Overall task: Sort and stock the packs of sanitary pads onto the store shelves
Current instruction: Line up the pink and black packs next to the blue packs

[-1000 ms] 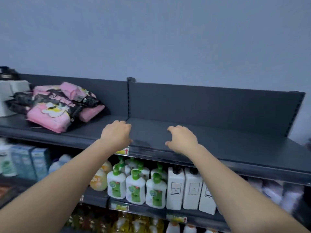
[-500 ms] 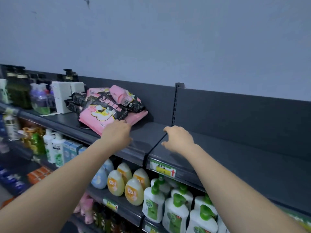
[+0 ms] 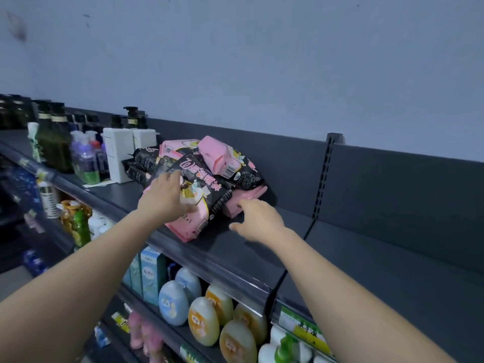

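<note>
**On the top shelf: both hands at the heap of packs**

Near the shelf's front edge, left of the upright point(image 3: 323, 179), the packs point(image 3: 222, 163) lie in a loose heap, pink and black wrappers crossed over one another, not yet sorted. The front pack point(image 3: 201, 195) slants down off the heap, its lower end at the lip of the shelf point(image 3: 235, 252). Your left hand point(image 3: 167, 197) lies on its face, fingers fairly straight, pressing rather than gripping; I cannot tell whether the thumb hooks under. That likely steadies the heap so nothing slides off the edge. Your right hand point(image 3: 258, 220) holds nothing, fingers loosely bent, thumb out. Its index tip is at the end of a pink pack point(image 3: 248, 195) low on the heap's right side, touching or just short. It looks placed to draw that one out. White bottles point(image 3: 116, 153) stand just behind the heap's left side. Right of the upright the shelf runs on, likely where sorted rows go.
</note>
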`<state>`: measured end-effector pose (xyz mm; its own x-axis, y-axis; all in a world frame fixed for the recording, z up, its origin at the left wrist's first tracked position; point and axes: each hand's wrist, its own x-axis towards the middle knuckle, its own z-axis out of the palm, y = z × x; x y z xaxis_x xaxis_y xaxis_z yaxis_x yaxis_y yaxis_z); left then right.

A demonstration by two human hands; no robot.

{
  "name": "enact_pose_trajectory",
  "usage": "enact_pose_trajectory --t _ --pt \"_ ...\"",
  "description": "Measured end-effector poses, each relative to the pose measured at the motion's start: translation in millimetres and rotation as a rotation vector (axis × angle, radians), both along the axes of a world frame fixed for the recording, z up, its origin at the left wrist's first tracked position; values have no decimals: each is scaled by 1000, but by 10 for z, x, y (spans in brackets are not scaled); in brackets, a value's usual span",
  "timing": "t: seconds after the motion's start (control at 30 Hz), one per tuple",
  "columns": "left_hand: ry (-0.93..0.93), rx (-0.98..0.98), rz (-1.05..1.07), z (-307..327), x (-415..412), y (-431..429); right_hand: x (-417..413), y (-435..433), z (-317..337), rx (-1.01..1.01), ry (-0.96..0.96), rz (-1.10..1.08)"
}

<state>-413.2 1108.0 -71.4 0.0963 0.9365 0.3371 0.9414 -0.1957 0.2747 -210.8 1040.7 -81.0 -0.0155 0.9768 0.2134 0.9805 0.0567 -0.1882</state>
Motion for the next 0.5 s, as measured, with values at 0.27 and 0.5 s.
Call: enact_pose_trajectory --t 0.27,0.5 --pt "-506 -308 -146 34 -344 504 -305 383 -146 -107 915 77" --pt "-668 -624 -404 239 -337 565 -43 352 -66 -216 1367 27"
